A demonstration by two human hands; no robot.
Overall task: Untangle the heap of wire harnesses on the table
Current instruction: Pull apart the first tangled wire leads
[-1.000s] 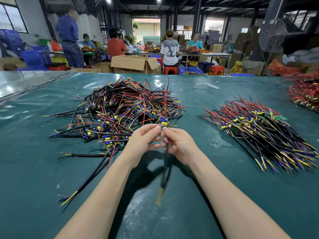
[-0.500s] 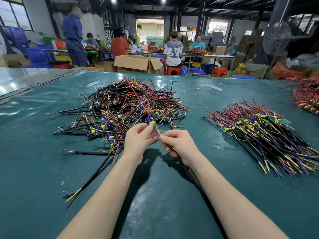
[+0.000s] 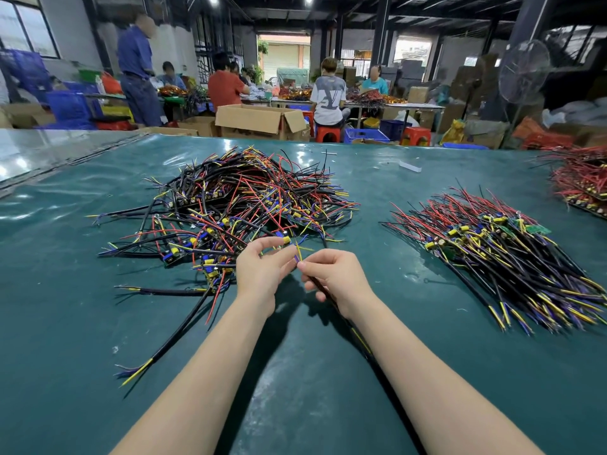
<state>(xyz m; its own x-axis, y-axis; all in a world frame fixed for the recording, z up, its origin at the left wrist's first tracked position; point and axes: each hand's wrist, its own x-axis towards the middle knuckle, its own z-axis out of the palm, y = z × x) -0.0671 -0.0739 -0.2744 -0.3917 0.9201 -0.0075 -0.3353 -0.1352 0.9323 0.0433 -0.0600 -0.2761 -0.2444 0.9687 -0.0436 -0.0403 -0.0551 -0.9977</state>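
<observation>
A tangled heap of wire harnesses [image 3: 236,205], black, red, yellow and blue, lies on the green table [image 3: 65,307] ahead and left of my hands. One harness [image 3: 323,292] is between my hands just in front of the heap. My left hand [image 3: 262,270] pinches its end by the yellow capacitor [image 3: 286,240]. My right hand [image 3: 338,277] grips the black sheathed cable, which runs back under my right forearm. Short yellow and blue leads stick up between my fingertips.
A sorted, combed pile of harnesses [image 3: 502,254] lies to the right. Another red bundle [image 3: 581,182] sits at the far right edge. Loose black cables [image 3: 170,343] trail from the heap toward me. Cardboard boxes [image 3: 259,121] and several workers are beyond the table.
The harness was held upright between my hands; it has tipped so the cable now runs back under my right forearm. Both hands have moved slightly toward the heap.
</observation>
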